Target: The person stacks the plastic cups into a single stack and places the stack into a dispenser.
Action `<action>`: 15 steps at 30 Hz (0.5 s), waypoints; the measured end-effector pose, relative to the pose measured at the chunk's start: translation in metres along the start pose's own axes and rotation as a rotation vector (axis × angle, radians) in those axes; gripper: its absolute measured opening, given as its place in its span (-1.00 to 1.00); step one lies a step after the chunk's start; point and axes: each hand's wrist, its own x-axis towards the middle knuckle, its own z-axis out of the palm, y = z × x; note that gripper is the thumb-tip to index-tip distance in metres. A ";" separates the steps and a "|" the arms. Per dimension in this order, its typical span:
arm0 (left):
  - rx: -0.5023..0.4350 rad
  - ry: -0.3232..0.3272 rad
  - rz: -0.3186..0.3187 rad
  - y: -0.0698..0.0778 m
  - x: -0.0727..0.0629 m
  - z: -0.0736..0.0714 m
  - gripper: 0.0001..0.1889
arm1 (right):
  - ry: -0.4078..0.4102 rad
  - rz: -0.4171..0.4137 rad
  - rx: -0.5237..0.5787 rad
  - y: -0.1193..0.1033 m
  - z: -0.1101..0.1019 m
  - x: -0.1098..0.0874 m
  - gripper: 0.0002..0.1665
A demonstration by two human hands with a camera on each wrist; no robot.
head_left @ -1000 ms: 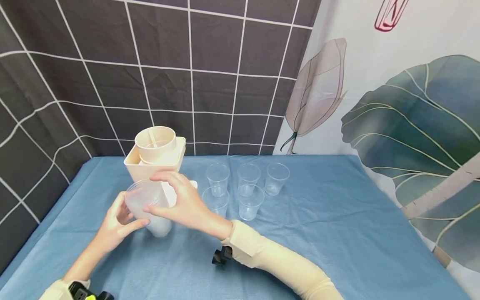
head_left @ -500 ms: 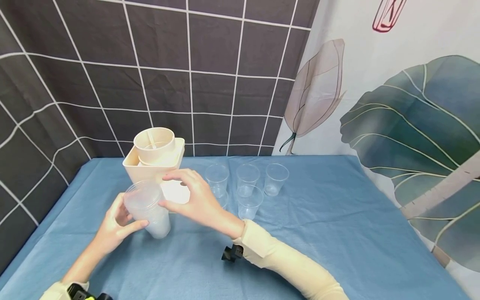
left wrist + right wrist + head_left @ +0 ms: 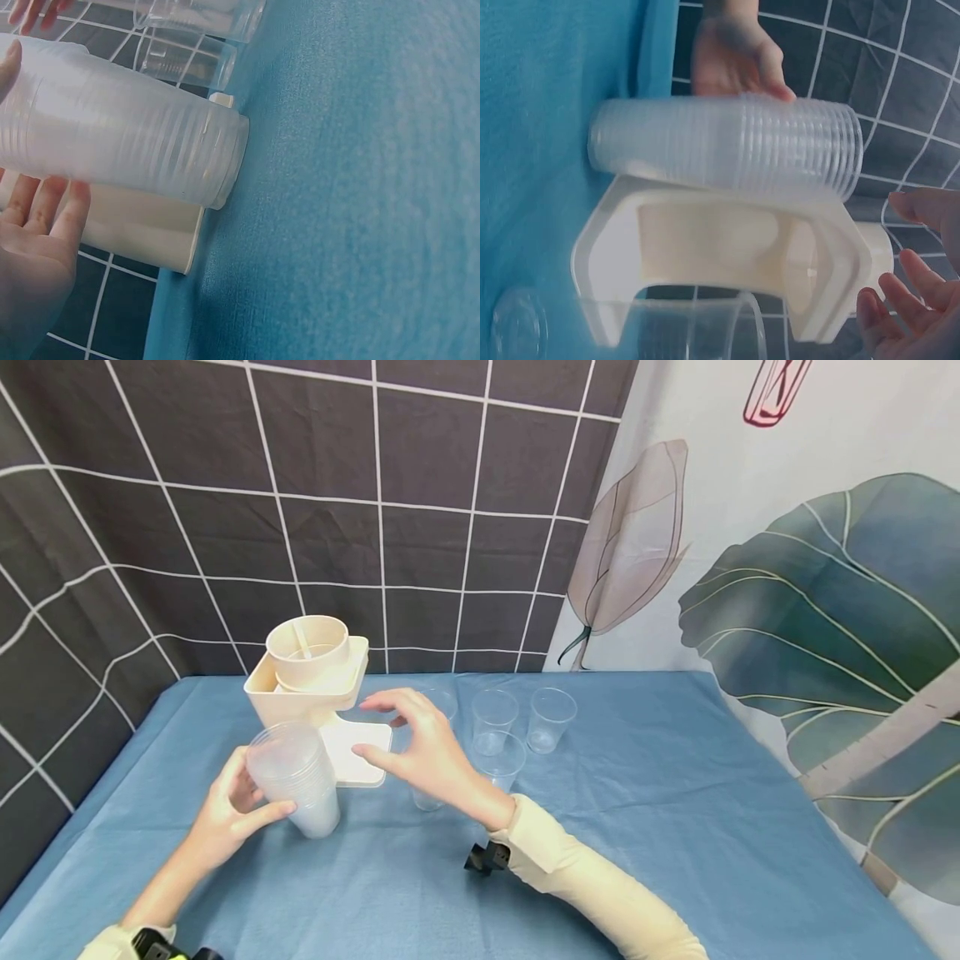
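Note:
A tall stack of nested clear plastic cups [image 3: 300, 781] stands at the left of the table, leaning slightly. My left hand [image 3: 231, 814] grips it from the left, thumb at the front and fingers around the far side. In the right wrist view, the stack [image 3: 727, 142] shows many close-set rims. My right hand [image 3: 431, 756] is apart from the stack, thumb and fingers spread with nothing between them. It hovers between a cream-coloured stand [image 3: 307, 685] and several single clear cups, hiding some of them partly.
Behind the stack, the cream stand carries a round divided cup on its top tray, above a flat white base [image 3: 363, 752]. Single clear cups, such as the rightmost cup [image 3: 553, 718], stand upright mid-table on the blue cloth [image 3: 637, 793]. A dark gridded curtain [image 3: 427, 543] hangs behind.
My right hand has drawn away from the stack of cups to the right, past the stand's white base, uncovering it. The left hand and the stack stay nearly in place.

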 end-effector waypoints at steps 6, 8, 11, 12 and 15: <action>0.006 0.011 -0.012 0.000 0.000 0.000 -0.22 | 0.038 0.018 0.000 0.006 -0.012 0.000 -0.54; 0.011 0.013 -0.016 0.000 -0.001 0.000 -0.22 | 0.050 0.021 -0.011 0.007 -0.016 0.000 -0.54; 0.007 0.014 -0.017 0.000 0.000 0.000 -0.22 | 0.067 0.023 -0.020 0.010 -0.022 0.000 -0.54; 0.009 0.014 -0.020 0.000 0.000 0.000 -0.22 | 0.073 0.025 -0.022 0.011 -0.025 -0.001 -0.54; 0.016 0.012 -0.022 0.000 0.000 0.000 -0.22 | 0.091 0.034 -0.029 0.015 -0.030 -0.002 -0.54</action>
